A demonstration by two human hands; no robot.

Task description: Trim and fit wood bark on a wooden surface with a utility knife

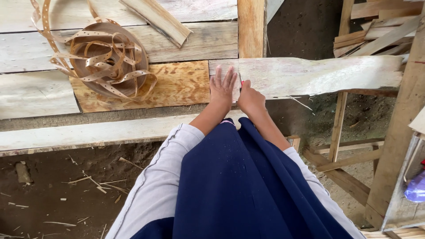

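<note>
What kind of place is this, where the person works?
Probably a rough woodworking shed: a bench of bare planks, a coil of punched strapping, offcuts, and a dirt floor strewn with splinters.

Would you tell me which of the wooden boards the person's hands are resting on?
Both hands, left hand and right hand, rest on the pale rough-edged board jutting rightward beyond the workbench, unsupported underneath.

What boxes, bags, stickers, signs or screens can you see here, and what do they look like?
Crumpled purple plastic bag: at the far right edge, low, beside a wooden post; soft, shiny, partly cut off.
No labels, signs or screens show.
</note>
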